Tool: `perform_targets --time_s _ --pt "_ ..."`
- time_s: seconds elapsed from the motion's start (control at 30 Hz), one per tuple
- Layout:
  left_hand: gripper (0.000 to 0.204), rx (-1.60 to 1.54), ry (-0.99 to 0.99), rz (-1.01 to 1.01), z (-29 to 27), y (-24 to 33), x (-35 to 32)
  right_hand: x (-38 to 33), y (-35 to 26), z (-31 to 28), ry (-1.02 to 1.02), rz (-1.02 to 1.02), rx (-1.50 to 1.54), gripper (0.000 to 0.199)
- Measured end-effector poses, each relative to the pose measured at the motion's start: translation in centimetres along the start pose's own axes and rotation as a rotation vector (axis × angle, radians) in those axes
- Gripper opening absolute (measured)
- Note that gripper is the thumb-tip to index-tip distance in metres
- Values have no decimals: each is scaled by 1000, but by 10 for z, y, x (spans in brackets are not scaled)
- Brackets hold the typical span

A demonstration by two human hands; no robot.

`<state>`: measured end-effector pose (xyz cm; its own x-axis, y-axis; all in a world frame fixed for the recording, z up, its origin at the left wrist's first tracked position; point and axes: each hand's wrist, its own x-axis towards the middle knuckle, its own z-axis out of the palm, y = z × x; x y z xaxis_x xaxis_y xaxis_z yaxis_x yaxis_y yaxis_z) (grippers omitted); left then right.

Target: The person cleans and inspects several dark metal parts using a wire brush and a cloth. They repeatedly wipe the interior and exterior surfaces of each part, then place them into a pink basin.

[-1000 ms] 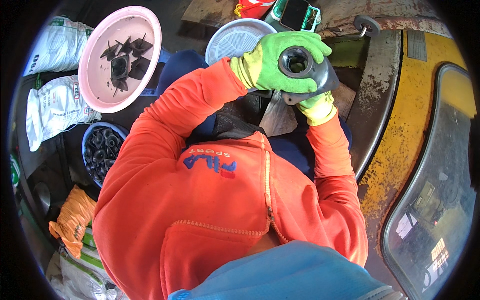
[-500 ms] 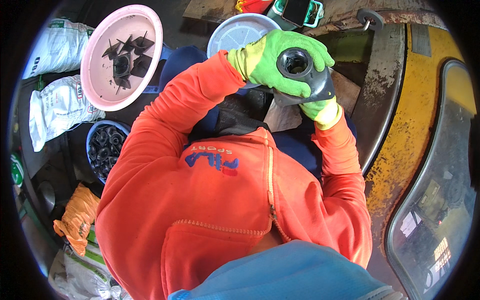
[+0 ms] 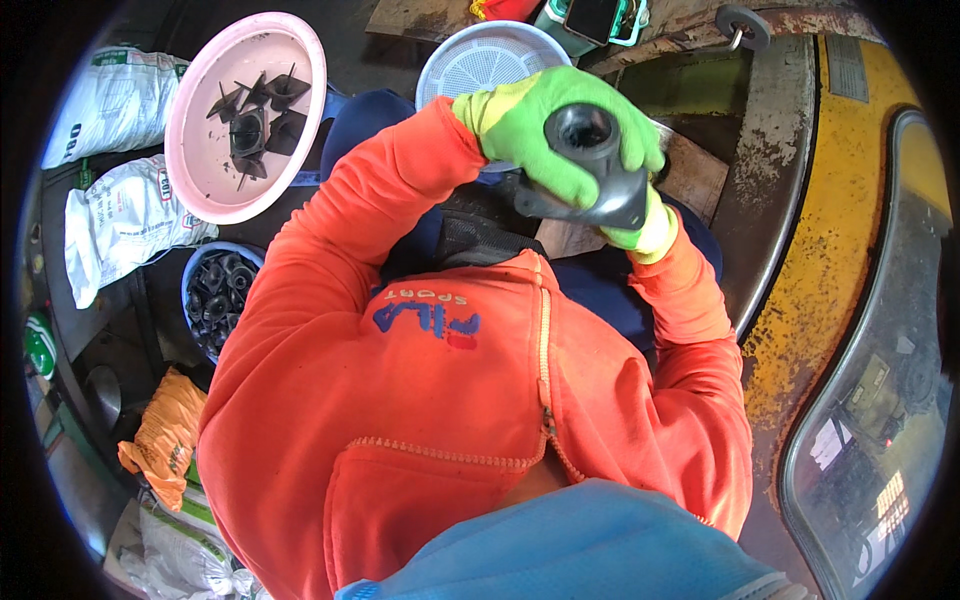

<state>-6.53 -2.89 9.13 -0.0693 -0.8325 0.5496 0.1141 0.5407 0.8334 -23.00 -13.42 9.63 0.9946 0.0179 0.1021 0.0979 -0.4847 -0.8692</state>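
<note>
A black rubber part (image 3: 618, 200) with a round hollow neck and a flat, cornered flange is up in front of me. My left hand (image 3: 545, 130), in a green glove, is closed around it, with fingers and thumb wrapped about the neck. My right hand (image 3: 645, 232), also gloved, is behind and below the flange. Only its wrist side shows, and its fingers are hidden by the part. The neck's dark opening faces up toward me.
At left stands a pink basin (image 3: 310, 120) with several black pieces inside. Below it is a blue basket (image 3: 187, 300) of black rubber parts. A pale blue sieve basket (image 3: 450, 65) lies beyond my hands. White sacks (image 3: 120, 215) line the left; a rusty yellow machine (image 3: 835, 240) borders the right.
The rubber part has tilted and dropped slightly toward me, so its neck shows more from the side. My left hand has turned with it. The whole view has shifted a little.
</note>
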Motion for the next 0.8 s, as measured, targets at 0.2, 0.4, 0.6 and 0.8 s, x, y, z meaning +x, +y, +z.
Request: perform_targets --time_s 0.2,0.4,0.6,0.8 --pt "46 -87 -26 -46 -8 -7 4 7 -8 7 117 165 202 55" --pt "46 343 253 130 -3 -21 11 29 12 4 517 -168 -539 44" --pt "45 353 252 151 -1 -24 5 32 10 5 441 -227 -648 44" --pt "43 169 213 100 -1 -17 3 29 -3 -2 299 -167 -431 47"
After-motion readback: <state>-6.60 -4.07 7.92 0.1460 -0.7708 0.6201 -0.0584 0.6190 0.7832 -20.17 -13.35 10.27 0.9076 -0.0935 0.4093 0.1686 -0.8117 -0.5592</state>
